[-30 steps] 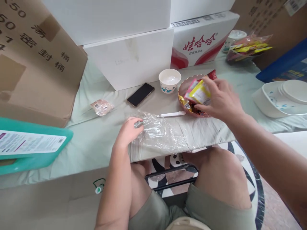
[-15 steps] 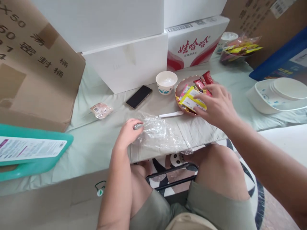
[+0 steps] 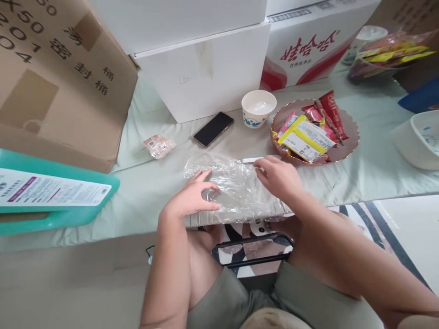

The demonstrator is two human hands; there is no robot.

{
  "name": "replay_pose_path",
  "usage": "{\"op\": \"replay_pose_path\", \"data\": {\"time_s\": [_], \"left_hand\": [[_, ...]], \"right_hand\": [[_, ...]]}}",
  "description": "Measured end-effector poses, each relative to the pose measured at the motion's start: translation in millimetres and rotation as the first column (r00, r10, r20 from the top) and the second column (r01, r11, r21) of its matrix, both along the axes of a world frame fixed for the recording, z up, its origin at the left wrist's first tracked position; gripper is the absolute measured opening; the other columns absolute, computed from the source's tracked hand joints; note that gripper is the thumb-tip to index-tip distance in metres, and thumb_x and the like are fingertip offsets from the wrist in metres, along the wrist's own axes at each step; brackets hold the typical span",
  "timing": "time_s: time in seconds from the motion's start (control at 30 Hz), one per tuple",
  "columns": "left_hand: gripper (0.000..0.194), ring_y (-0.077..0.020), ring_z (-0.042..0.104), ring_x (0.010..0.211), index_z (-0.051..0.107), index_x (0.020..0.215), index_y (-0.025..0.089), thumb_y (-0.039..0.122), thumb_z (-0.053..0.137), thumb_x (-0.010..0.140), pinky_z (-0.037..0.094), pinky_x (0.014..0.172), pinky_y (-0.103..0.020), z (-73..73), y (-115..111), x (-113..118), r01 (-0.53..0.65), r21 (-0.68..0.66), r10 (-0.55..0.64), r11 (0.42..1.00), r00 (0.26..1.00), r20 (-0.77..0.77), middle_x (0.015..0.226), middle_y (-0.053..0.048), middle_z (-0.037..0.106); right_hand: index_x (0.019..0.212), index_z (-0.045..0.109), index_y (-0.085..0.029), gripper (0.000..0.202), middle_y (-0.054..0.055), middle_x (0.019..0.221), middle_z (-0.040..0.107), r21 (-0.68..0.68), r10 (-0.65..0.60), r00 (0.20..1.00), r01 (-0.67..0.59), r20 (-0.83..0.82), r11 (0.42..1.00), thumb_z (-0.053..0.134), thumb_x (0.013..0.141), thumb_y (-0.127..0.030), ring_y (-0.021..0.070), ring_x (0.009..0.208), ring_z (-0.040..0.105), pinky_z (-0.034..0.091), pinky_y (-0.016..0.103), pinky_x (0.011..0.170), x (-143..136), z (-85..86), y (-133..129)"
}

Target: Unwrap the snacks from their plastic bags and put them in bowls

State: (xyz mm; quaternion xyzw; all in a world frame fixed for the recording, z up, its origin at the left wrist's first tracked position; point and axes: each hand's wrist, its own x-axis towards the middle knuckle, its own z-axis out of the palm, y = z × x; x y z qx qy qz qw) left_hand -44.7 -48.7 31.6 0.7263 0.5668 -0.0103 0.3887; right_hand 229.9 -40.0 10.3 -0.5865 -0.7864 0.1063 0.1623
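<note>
A crumpled clear plastic bag [image 3: 236, 189] lies spread at the table's front edge. My left hand [image 3: 192, 194] is over its left side, thumb and fingers apart, with nothing visible between them. My right hand [image 3: 281, 180] is at the bag's upper right, fingers loosely curled with a gap at the thumb. Just beyond those fingers lies a small knife with a white handle [image 3: 250, 160], partly hidden by the hand; no grip on it shows. To the right, a pink gold-rimmed bowl [image 3: 350, 144] holds several wrapped snacks, including a yellow-and-white packet [image 3: 303, 139] and red packets [image 3: 331, 112].
Behind stand a patterned paper cup [image 3: 259, 109], a black phone [image 3: 214, 129], and white boxes [image 3: 206, 68]. A small wrapped packet [image 3: 159, 146] lies left. A carton [image 3: 68, 91] and teal jug [image 3: 103, 183] flank the left; a white container [image 3: 418, 139] stands right.
My right hand has left the snack bowl and moved left to the knife and bag. My left hand has spread its fingers. The view has shifted, with the bowl now fully seen.
</note>
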Motion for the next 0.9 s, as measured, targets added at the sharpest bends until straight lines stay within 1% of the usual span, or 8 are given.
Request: {"op": "replay_pose_path", "data": {"time_s": [0.2,0.33,0.43,0.5,0.6,0.7,0.77,0.9], "left_hand": [[0.026,-0.0375,0.015,0.157,0.077,0.089,0.027,0.044,0.081,0.069,0.024,0.124,-0.062,0.9,2.9,-4.1,0.002,0.052,-0.004,0.999,0.999,0.042,0.167,-0.004,0.031],[0.018,-0.0361,0.008,0.159,0.075,0.082,0.025,0.038,0.079,0.072,0.013,0.126,-0.063,4.1,-1.5,-2.3,0.008,0.056,-0.009,0.998,1.0,0.014,0.168,-0.003,0.028],[0.016,-0.0351,0.006,0.159,0.07,0.077,0.023,0.036,0.077,0.073,0.01,0.126,-0.063,5.3,-4.7,-0.9,-0.014,0.081,0.011,0.997,0.999,0.044,0.169,-0.002,0.026],[0.018,-0.0344,0.01,0.159,0.064,0.069,0.022,0.035,0.075,0.076,0.014,0.126,-0.062,3.7,-5.1,-0.2,-0.044,0.133,0.03,0.99,0.994,0.105,0.167,-0.001,0.032],[0.031,-0.0314,0.041,0.148,0.05,0.058,0.021,0.033,0.066,0.083,0.03,0.122,-0.054,0.1,-3.1,-0.9,-0.169,0.207,0.121,0.964,0.966,0.228,0.15,-0.004,0.055],[0.029,-0.0266,0.061,0.125,0.051,0.06,0.021,0.034,0.064,0.083,0.041,0.115,-0.048,3.5,-2.9,-7.9,-0.248,0.209,0.181,0.946,0.938,0.296,0.13,-0.006,0.068],[0.017,-0.028,0.058,0.13,0.065,0.078,0.023,0.038,0.072,0.076,0.04,0.117,-0.047,10.8,-7.8,-17.8,-0.189,0.152,0.142,0.97,0.951,0.273,0.135,-0.006,0.066],[0.06,-0.0345,0.028,0.154,0.066,0.126,0.034,0.033,0.078,0.067,0.031,0.123,-0.052,20.3,-27.5,-42.1,-0.065,0.046,0.06,0.997,0.993,0.099,0.16,-0.003,0.044]], "right_hand": [[0.118,0.062,-0.023,0.033,0.01,0.103,0.072,0.24,-0.205,0.972,0.228,-0.118,0.944,0.046,0.089,-0.018,0.0259,0.085,0.067,0.049,0.034,0.064,-1.2,8.2,0.6],[0.114,0.062,-0.026,0.034,0.012,0.117,0.064,0.399,-0.116,0.98,0.173,-0.164,0.9,0.048,0.086,-0.013,0.027,0.101,0.064,0.054,0.038,0.073,-5.8,-7.5,-19.8],[0.097,0.063,-0.027,0.022,0.009,0.102,0.062,0.545,0.023,0.967,0.123,-0.253,0.829,0.05,0.086,-0.013,0.0258,0.099,0.061,0.052,0.043,0.087,-11.8,-8.4,-29.6],[0.094,0.063,-0.028,0.02,0.006,0.096,0.064,0.498,0.206,0.947,-0.059,-0.247,0.865,0.05,0.088,-0.014,0.0228,0.091,0.062,0.051,0.04,0.084,-18.7,-7.0,-31.8],[0.106,0.064,-0.025,0.023,0.008,0.102,0.071,0.208,0.38,0.906,-0.342,-0.187,0.917,0.048,0.091,-0.018,0.0225,0.089,0.066,0.052,0.037,0.077,-29.8,-10.7,-29.7],[0.113,0.063,-0.021,0.025,0.012,0.11,0.073,0.057,0.355,0.922,-0.35,-0.154,0.935,0.048,0.094,-0.023,0.0271,0.097,0.068,0.053,0.042,0.082,-32.0,-18.1,-25.6],[0.113,0.062,-0.021,0.023,0.012,0.113,0.073,0.095,0.346,0.916,-0.333,-0.202,0.938,0.048,0.094,-0.022,0.028,0.103,0.069,0.054,0.044,0.085,-26.2,-19.4,-24.7],[0.106,0.062,-0.024,0.023,0.009,0.106,0.074,0.214,0.408,0.837,-0.351,-0.366,0.912,0.049,0.089,-0.016,0.0244,0.1,0.071,0.057,0.041,0.085,-3.4,-11.6,-30.2]]}}
